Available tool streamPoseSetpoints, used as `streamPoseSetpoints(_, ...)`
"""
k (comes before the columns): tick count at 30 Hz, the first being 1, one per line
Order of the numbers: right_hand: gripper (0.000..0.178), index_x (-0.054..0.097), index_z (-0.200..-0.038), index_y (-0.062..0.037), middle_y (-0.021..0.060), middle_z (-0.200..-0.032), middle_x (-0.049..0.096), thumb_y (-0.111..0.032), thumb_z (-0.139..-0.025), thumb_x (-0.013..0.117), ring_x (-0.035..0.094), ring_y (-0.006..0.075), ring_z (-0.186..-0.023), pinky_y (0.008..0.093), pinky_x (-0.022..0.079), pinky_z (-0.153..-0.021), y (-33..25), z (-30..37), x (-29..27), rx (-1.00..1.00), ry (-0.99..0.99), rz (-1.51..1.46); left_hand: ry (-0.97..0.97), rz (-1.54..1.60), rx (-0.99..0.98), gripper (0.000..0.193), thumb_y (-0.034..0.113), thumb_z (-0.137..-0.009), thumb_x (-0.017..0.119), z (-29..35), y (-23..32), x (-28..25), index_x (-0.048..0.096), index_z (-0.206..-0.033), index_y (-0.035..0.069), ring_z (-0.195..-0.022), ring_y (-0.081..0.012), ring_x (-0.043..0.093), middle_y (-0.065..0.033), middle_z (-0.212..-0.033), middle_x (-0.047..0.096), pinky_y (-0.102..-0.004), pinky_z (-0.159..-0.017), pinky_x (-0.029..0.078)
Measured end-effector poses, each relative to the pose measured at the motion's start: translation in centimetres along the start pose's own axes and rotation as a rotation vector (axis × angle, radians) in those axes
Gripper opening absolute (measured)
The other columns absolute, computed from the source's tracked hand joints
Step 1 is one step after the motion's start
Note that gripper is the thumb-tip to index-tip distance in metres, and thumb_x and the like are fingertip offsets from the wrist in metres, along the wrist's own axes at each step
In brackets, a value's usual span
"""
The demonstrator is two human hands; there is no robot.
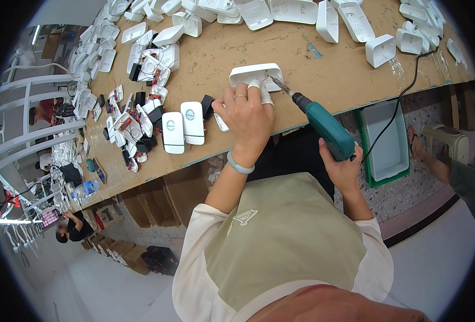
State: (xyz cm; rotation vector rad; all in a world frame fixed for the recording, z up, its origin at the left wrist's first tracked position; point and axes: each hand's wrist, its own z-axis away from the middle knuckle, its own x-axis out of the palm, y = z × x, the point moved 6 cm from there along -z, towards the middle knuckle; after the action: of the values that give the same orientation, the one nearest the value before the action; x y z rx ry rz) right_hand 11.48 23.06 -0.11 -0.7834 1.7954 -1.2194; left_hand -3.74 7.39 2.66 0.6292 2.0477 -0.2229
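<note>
My right hand [343, 167] is wrapped round a dark green electric screwdriver [329, 129] at its rear end. Its bit points up and left, with the tip inside a white plastic housing [272, 68] on the table. My left hand [249, 112] grips the near side of that housing, fingers bent into it. White covers wrap some of its fingertips, and they hide part of the inside. Whether a screw sits at the bit's tip is too small to tell. Left of my left hand lie two white oblong cases [193, 123] with round labels, and a black block [207, 106].
White housings [253, 13] crowd the table's far edge. Circuit parts with wires [135, 121] are heaped at left. A black cord [415, 72] hangs over the table's edge. Below stands a pale bin [385, 139] with a green rim; another person's leg [436, 163] is beyond it.
</note>
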Motion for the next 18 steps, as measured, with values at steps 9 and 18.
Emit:
streamPoseSetpoints(9,0.027,0.065,-0.108,0.0033,0.0090,-0.086,0.070,0.003,-0.082,0.070,0.067,0.0127,-0.074,0.0248,0.052,-0.069,-0.28,-0.47,0.81,-0.012,-0.010,0.041,0.012,0.018,-0.032,0.012,0.010,-0.070,0.070,0.05,-0.28,0.76,0.067,-0.080,0.006,-0.080,-0.0253,0.053,-0.0044,-0.080,0.063,-0.0405,-0.077,0.032)
streamPoseSetpoints(18,0.027,0.064,-0.110,0.0034,0.0091,-0.086,0.069,0.002,-0.084,0.070,0.065,0.0118,-0.074,0.0249,0.051,-0.070,-0.23,-0.37,0.99,0.009,-0.020,0.058,0.024,0.054,-0.050,0.012,0.009,-0.067,0.069,0.09,-0.42,0.93,0.063,-0.077,0.007,-0.081,-0.0259,0.053,-0.0053,-0.079,0.060,-0.0409,-0.076,0.031)
